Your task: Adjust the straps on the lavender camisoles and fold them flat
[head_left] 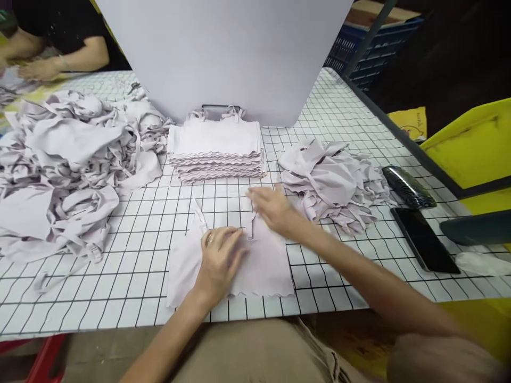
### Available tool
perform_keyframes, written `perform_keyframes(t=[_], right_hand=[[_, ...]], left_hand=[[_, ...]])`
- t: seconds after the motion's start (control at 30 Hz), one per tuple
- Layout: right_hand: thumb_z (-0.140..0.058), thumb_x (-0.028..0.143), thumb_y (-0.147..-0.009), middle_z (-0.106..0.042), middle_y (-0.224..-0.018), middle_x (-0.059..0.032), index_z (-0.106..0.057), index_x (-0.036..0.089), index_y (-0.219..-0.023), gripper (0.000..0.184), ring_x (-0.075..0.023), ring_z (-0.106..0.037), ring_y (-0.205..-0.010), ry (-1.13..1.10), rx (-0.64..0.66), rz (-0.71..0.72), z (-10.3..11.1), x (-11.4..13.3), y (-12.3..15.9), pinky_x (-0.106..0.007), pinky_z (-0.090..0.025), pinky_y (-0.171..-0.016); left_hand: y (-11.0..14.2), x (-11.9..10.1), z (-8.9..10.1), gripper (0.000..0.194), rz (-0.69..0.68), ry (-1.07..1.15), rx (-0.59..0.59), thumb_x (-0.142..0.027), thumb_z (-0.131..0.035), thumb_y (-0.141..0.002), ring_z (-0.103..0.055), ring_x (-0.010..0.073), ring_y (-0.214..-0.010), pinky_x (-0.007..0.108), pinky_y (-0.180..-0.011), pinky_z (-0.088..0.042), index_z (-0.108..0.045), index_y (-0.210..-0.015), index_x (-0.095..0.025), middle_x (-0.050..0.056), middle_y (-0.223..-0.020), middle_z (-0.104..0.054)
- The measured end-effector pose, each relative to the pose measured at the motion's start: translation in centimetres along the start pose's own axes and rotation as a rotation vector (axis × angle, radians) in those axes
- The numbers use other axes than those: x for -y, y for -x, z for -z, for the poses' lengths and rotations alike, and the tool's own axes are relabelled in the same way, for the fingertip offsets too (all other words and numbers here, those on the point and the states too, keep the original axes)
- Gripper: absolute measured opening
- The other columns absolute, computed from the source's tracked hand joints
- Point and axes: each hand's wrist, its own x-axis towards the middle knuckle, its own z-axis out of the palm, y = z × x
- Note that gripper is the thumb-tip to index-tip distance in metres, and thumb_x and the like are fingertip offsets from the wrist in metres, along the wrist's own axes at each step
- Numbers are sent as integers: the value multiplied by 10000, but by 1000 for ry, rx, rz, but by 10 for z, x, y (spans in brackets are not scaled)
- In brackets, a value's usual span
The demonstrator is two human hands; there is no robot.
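A pale lilac strappy top (259,271) lies spread on the table in front of me, its wavy hem towards me. My left hand (219,255), with a ring on one finger, rests on its upper middle. Those fingers are bent towards the thumb against the cloth. At the top's upper right, my right hand (273,210) has its fingers together at the strap; they are slightly blurred and cover part of it. The left strap (199,214) sticks up free. Beyond my hands sits a neat stack of folded matching tops (215,149).
Loose heaps of the same cloth lie left (75,143) and right (331,175). A phone (425,239) and a dark shiny packet (409,186) are at the right. A pale upright panel (227,53) stands behind the stack. Another person's hand (43,69) handles cloth at far left.
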Motion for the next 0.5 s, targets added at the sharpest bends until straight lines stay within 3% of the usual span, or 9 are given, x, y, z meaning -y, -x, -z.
perform_keyframes(t=[0.07, 0.13, 0.2, 0.27, 0.37, 0.43, 0.5], right_hand=[[-365, 325, -1049, -406, -1593, -143, -396, 166, -1532, 509, -302, -349, -1484, 32, 53, 75, -13, 30, 45, -589, -281, -1188], [-413, 586, -1001, -308, -1639, -155, -256, 145, -1592, 754, -311, -265, -1529, 38, 169, 154, -24, 50, 90, -608, -261, -1205], [-444, 691, -943, -242, -1651, -196, -182, 109, -1607, 921, -338, -206, -1548, 79, 231, 60, -27, 53, 125, -652, -232, -1199], [-475, 699, -925, -226, -1655, -198, -189, 133, -1611, 934, -352, -184, -1553, 101, 239, -47, -19, 41, 144, -671, -224, -1191], [-443, 576, -996, -441, -1570, -153, -405, 212, -1539, 654, -324, -352, -1487, 76, 67, -139, 10, 7, 143, -622, -317, -1166], [-428, 412, -1029, -636, -1365, -143, -596, 209, -1377, 437, -309, -512, -1344, 85, -180, -279, 35, -20, 125, -571, -390, -1126], [-615, 345, -922, -665, -1278, -180, -680, 161, -1241, 374, -375, -520, -1283, 132, -333, -512, 60, -47, 102, -623, -348, -1119]], left_hand=[[17, -3, 13, 502, -95, -85, 45, -136, -410, -1023, -404, 284, -1451, 505, -1180, -270, -362, -1522, -167, 167, -1482, -525], [39, 5, 23, 633, -101, -225, 127, -276, -411, -1046, -239, 294, -1539, 492, -1231, -197, -163, -1613, -141, 184, -1620, -342], [62, 24, 31, 787, -90, -321, 161, -528, -408, -1022, -211, 309, -1547, 484, -1259, -125, -104, -1629, -129, 182, -1648, -284], [78, 49, 36, 830, -5, -385, 192, -576, -399, -1005, -161, 330, -1558, 511, -1266, -99, -75, -1634, -142, 170, -1676, -203], [78, 76, 43, 779, 31, -379, 149, -545, -378, -1013, -104, 350, -1565, 594, -1251, -98, -65, -1638, -204, 141, -1695, -137], [63, 77, 48, 729, 33, -329, 104, -480, -394, -1025, -100, 354, -1564, 648, -1232, -104, -74, -1637, -246, 131, -1694, -151], [41, 67, 51, 702, -3, -259, 49, -422, -441, -1027, -143, 346, -1559, 669, -1221, -135, -110, -1631, -289, 125, -1677, -224]])
